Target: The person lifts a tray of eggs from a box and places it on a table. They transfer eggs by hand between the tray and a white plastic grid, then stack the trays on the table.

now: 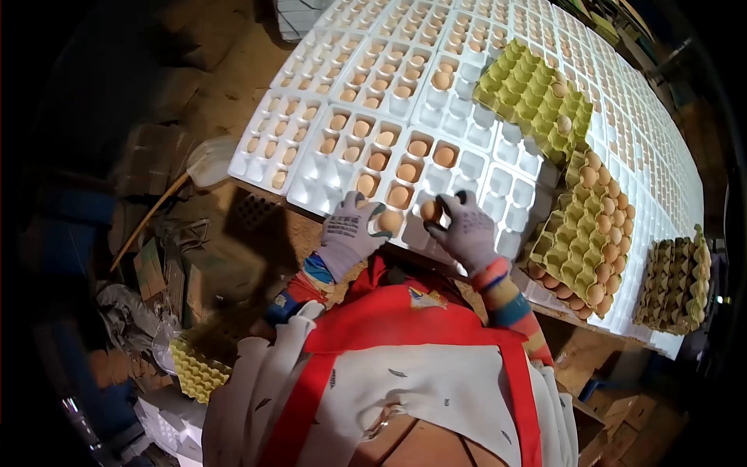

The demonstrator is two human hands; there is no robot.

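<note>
**Single head view, tilted steeply down**

The fisheye camera sits on the person's head, facing forward and down. It looks from close above at white plastic egg trays [506, 183] across the upper frame. The wearer's red-strapped white apron [420, 381] fills the bottom centre.

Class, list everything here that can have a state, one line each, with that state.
left hand: gloved, closed on near egg
right hand: gloved, pinching second egg
front white tray: partly filled, right cells empty
upper green carton: almost empty, few eggs
lower green carton: partly filled along its right side
</note>
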